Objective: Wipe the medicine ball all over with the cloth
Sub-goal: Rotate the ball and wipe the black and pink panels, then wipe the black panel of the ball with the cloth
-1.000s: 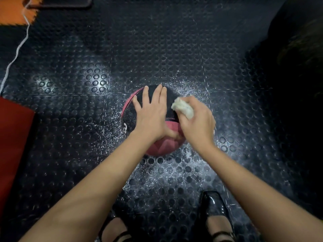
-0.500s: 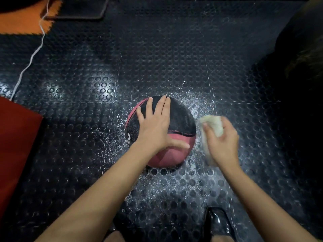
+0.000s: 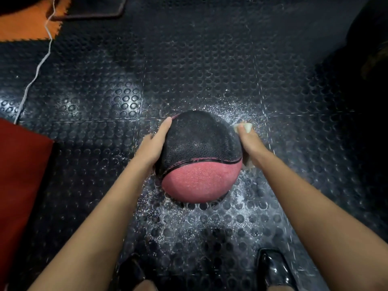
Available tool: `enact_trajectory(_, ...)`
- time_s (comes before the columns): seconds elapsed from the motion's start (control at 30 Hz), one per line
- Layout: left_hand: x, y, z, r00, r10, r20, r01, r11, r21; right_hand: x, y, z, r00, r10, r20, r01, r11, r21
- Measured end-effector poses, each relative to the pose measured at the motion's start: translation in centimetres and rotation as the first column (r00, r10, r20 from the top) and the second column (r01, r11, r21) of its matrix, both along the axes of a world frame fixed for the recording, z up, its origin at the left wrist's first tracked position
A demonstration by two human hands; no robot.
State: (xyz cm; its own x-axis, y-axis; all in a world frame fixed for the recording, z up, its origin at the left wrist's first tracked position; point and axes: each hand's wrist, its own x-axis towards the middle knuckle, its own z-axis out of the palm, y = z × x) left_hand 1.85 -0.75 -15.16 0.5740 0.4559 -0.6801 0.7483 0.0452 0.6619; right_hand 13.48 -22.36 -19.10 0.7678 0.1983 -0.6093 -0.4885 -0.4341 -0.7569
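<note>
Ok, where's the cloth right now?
In the head view, the cloth is pressed against the medicine ball's right side by the right hand.

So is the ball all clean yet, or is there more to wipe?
Not yet. The medicine ball looks damp on top, so that part seems wiped. Now the right hand presses the cloth on its right side while the left hand steadies it. The underside on the floor is hidden and probably left.

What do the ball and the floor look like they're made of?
Medicine ball: seemingly rubber, matte with fine pebbled grain, black and pink panels. Floor: likely rubber tiles, raised round studs, slight sheen, seams visible, white specks around the ball.
</note>
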Motion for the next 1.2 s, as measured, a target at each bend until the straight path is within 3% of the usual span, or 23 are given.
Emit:
enact_trajectory(0.07, 0.0, -0.5, 0.1, 0.998, 0.027, 0.062, -0.017, 0.988, -0.154, -0.1, 0.3, -0.5, 0.988, -0.121, -0.092, 0.131, 0.986, 0.100)
enact_trajectory(0.13, 0.1, -0.5, -0.2, 0.989, 0.091, 0.120, -0.069, 0.981, -0.180, -0.8, 0.6, -1.1, 0.953, -0.284, -0.110, 0.292, 0.954, 0.069)
enact_trajectory(0.23, -0.1, -0.2, -0.6, 0.987, 0.096, 0.129, -0.078, 0.988, -0.137, -2.0, 1.3, -1.6, 0.903, -0.429, 0.031, 0.429, 0.894, -0.132)
enact_trajectory(0.4, -1.2, -0.6, -1.2, 0.959, 0.096, 0.268, -0.059, 0.988, -0.144, -1.6, 1.6, 2.3, 0.824, -0.473, 0.312, 0.545, 0.811, -0.211)
enact_trajectory(0.47, -1.5, -0.7, -1.2, 0.942, 0.084, 0.326, -0.049, 0.992, -0.114, -1.6, 1.8, 3.8, 0.800, -0.424, 0.424, 0.516, 0.847, -0.126)
enact_trajectory(0.57, -1.6, -1.2, -0.3, 0.934, 0.061, 0.351, -0.067, 0.998, 0.005, -2.4, 1.8, 4.8, 0.841, -0.236, 0.487, 0.316, 0.945, -0.088)
enact_trajectory(0.67, -2.2, -2.0, 1.5, 0.925, -0.137, 0.355, 0.058, 0.973, 0.225, -2.1, 1.1, 5.3, 0.932, -0.096, 0.350, 0.111, 0.994, -0.024)
enact_trajectory(0.77, -3.2, -2.2, 2.3, 0.882, -0.307, 0.359, 0.232, 0.944, 0.236, -1.4, -0.1, 6.4, 0.988, -0.023, 0.154, 0.009, 0.996, 0.089)
enact_trajectory(0.83, -3.5, -1.9, 2.5, 0.869, -0.421, 0.260, 0.358, 0.898, 0.257, -1.5, -0.9, 6.8, 0.981, 0.038, 0.192, -0.044, 0.999, 0.029)
enact_trajectory(0.93, -3.0, -1.5, 2.8, 0.848, -0.477, 0.231, 0.414, 0.868, 0.275, -1.9, -1.7, 6.6, 0.913, 0.008, 0.407, -0.002, 1.000, -0.015)
enact_trajectory(1.07, -1.9, -1.3, 3.3, 0.835, -0.489, 0.251, 0.403, 0.856, 0.324, -1.8, 0.1, 9.3, 0.703, 0.074, 0.707, -0.093, 0.996, -0.012)
enact_trajectory(1.13, -1.4, -1.6, 3.4, 0.836, -0.488, 0.250, 0.408, 0.858, 0.310, -1.5, 1.8, 10.8, 0.595, 0.237, 0.768, -0.159, 0.971, -0.176)
enact_trajectory(1.2, -1.0, -2.2, 3.6, 0.825, -0.514, 0.235, 0.430, 0.840, 0.330, -1.2, 3.2, 11.3, 0.493, 0.467, 0.734, -0.183, 0.881, -0.437)
